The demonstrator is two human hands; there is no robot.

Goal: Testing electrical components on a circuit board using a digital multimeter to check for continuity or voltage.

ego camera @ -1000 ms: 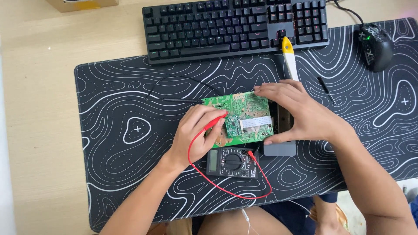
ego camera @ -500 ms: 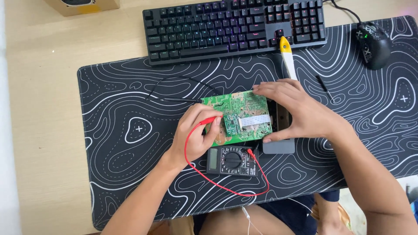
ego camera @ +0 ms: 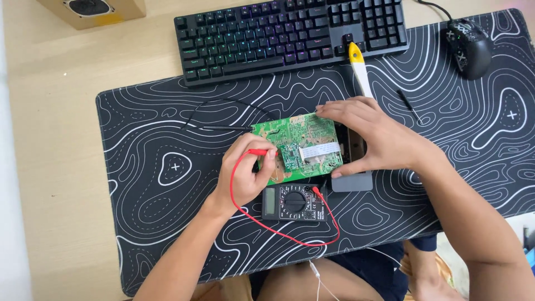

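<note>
Left hand (ego camera: 245, 178): clenched around the red probe (ego camera: 261, 151), tip pointing right toward the board's left edge.
Right hand (ego camera: 373, 139): spread flat, fingers clamping the right side of the circuit board (ego camera: 298, 146), thumb at its lower right corner.
Circuit board: green, rectangular, flat, studded with small components and a white ribbon strip; lay at mat centre between the two hands, long axis running left to right, slightly tilted.
Key relation: board lay directly right of the left hand, whose probe tip appeared to touch the board near its left edge, though contact was too fine to confirm; the left hand was the nearer working hand.
Multimeter (ego camera: 294, 202): black, boxy, round dial, small grey display; sat just below the board, red lead (ego camera: 278, 231) looping from it to the left hand.
Black probe (ego camera: 220, 128): thin, lying loose on the mat, left of the board.
Desk mat (ego camera: 139, 167): black fabric, white contour lines, covering the pale wooden surface (ego camera: 50, 139).
Keyboard (ego camera: 290, 33): black, lit keys, above the mat.
Mouse (ego camera: 469, 47): black, upper right.
Yellow-handled tool (ego camera: 359, 67): lying above the right hand.
</note>
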